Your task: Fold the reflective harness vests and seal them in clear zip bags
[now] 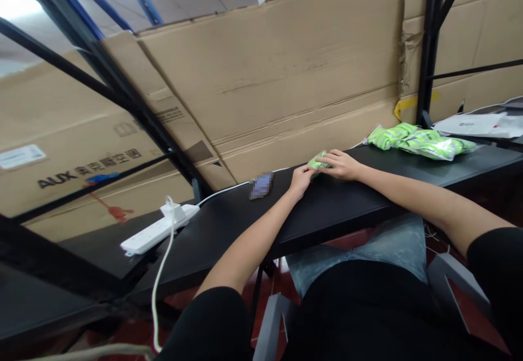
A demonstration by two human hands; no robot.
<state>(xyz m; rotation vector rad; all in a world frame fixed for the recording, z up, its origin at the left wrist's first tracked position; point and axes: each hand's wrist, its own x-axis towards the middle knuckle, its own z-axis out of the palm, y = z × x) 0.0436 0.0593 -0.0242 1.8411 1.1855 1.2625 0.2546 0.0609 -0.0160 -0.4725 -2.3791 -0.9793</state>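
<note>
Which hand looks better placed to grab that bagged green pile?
Probably the right hand: it lies closer to the bagged green pile, while the left hand is farther along the black desk.

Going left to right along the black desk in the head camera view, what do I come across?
Power strip, phone, left hand, right hand, green bundles, white packaging.

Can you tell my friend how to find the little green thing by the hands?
Find the long black table. Near its middle, between the left hand and right hand, lies a small neon-green packet. It is much smaller than the bagged green pile farther right.
</note>
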